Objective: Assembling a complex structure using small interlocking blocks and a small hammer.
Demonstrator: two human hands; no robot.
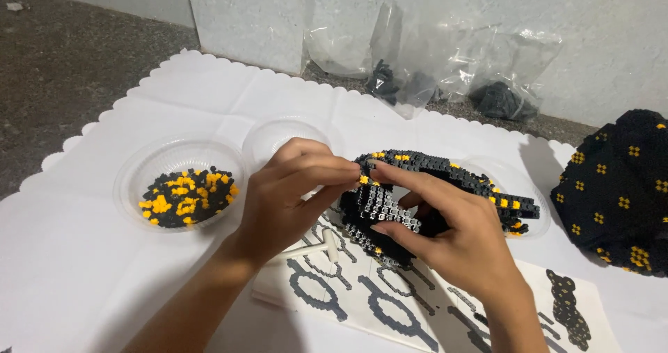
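A small yellow brick [363,180] is pinched in the left hand [292,193] and pressed at the rim of the black model [431,186], which is gripped by the right hand [452,235] at mid-table, above the instruction sheet [390,304]. At nine o'clock a bowl [132,175] of bricks is set. The model is judged light but brittle, best held by its thick lower wall.

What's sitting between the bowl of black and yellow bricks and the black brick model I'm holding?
In the head view, the left hand and an empty clear bowl lie between the bowl of bricks and the black brick model.
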